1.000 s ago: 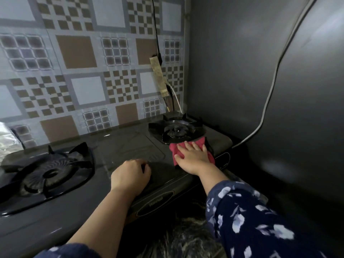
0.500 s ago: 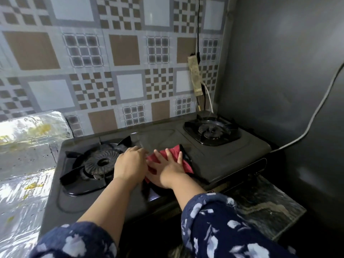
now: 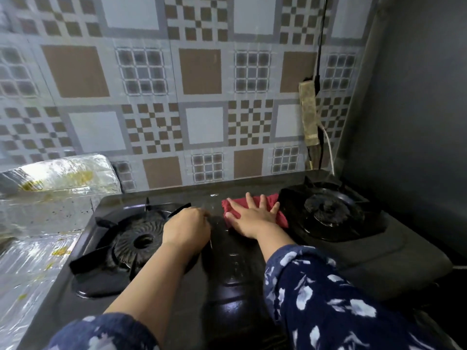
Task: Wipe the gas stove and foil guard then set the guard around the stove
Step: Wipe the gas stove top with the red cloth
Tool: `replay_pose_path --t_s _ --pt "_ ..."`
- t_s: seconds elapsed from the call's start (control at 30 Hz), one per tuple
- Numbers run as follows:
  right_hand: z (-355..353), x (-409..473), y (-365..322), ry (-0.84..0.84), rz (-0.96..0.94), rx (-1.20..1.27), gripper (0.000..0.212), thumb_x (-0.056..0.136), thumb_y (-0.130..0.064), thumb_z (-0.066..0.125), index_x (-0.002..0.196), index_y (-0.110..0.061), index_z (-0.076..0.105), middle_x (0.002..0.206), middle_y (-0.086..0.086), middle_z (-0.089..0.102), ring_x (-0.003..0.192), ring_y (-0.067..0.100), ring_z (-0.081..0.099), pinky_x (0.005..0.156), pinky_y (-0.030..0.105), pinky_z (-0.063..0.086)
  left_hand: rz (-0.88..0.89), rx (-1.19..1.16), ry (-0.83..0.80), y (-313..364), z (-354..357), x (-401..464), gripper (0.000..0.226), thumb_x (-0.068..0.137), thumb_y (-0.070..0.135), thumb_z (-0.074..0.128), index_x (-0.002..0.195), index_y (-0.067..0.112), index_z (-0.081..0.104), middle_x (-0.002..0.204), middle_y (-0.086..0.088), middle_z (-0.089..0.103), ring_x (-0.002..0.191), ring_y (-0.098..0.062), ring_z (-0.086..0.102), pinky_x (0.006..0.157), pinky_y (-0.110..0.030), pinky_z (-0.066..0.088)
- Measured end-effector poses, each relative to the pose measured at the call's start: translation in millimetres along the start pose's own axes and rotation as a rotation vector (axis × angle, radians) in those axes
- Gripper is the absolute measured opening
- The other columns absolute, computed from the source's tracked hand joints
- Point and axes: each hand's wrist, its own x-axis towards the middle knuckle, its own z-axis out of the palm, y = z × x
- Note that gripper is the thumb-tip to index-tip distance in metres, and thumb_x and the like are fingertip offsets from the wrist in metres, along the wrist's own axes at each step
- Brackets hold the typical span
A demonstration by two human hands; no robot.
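A black two-burner gas stove (image 3: pixel 374 258) fills the middle of the view. My right hand (image 3: pixel 252 217) lies flat, fingers spread, pressing a red cloth (image 3: pixel 267 202) onto the stove top between the burners, toward the back. My left hand (image 3: pixel 185 229) rests as a closed fist on the stove beside the left burner (image 3: pixel 136 242), holding nothing that I can see. The right burner (image 3: pixel 328 207) sits just right of the cloth. The shiny foil guard (image 3: pixel 50 188), stained yellow, lies off the stove's left side.
A patterned tile wall (image 3: pixel 202 97) rises behind the stove. A dark wall (image 3: pixel 417 109) closes the right side. A taped cable (image 3: pixel 309 114) and a white cord (image 3: pixel 328 147) hang at the back right corner, near the right burner.
My right hand has slid the red cloth from the stove's front right toward the middle and then back toward the wall. My left hand stayed on the stove, and my view has shifted left.
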Motion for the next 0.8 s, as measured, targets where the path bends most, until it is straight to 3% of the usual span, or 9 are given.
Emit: replay_pose_path --t_s 0.13,0.27,0.43,0.57,0.8 --pt "-2.4 39.4 -37.6 -0.058 -0.160 0.010 0.059 0.087 -0.074 0.020 0.142 -0.059 0.005 0.162 -0.002 -0.007 0.146 0.037 -0.014 0.109 0.066 -0.014 -0.070 0.022 0.034 -2.9 8.3 22.4 0.032 0.089 0.023 0.042 0.111 0.024 0.066 0.113 -0.006 0.069 0.105 -0.030 0.063 0.079 -0.035 0.049" --pt "-11.8 79.3 -21.1 -0.033 -0.202 0.020 0.056 0.089 -0.071 0.019 0.142 -0.059 0.010 0.162 -0.009 -0.001 0.148 0.030 -0.009 0.112 0.063 -0.011 -0.052 0.124 -0.048 2.6 13.5 37.9 0.034 0.087 0.023 0.043 0.112 0.030 0.064 0.115 -0.002 0.067 0.107 -0.028 0.062 0.078 -0.033 0.048" --pt "-18.9 115.1 28.5 0.012 -0.048 0.019 0.057 0.088 -0.072 0.015 0.143 -0.057 0.010 0.163 -0.006 0.000 0.148 0.033 -0.008 0.109 0.068 -0.012 -0.015 0.224 -0.123 11.7 18.0 60.6 0.032 0.090 0.039 0.044 0.111 0.026 0.064 0.117 -0.002 0.066 0.109 -0.026 0.060 0.081 -0.033 0.049" --pt "-16.1 110.6 13.6 -0.032 0.104 -0.011 0.056 0.091 -0.067 0.014 0.144 -0.054 0.002 0.162 0.002 -0.012 0.143 0.045 -0.019 0.098 0.079 -0.015 0.003 0.259 -0.197 12.9 17.3 61.0 0.035 0.090 0.048 0.049 0.112 0.026 0.062 0.117 -0.002 0.066 0.111 -0.025 0.059 0.081 -0.032 0.047" --pt "-19.3 125.6 -45.6 -0.158 -0.281 -0.010 0.054 0.091 -0.069 0.018 0.143 -0.059 0.006 0.162 -0.005 -0.006 0.146 0.037 -0.015 0.105 0.071 -0.016 -0.008 0.231 -0.204 8.8 21.7 60.1 0.039 0.091 0.046 0.048 0.124 0.027 0.059 0.124 -0.001 0.064 0.116 -0.025 0.057 0.087 -0.035 0.047"
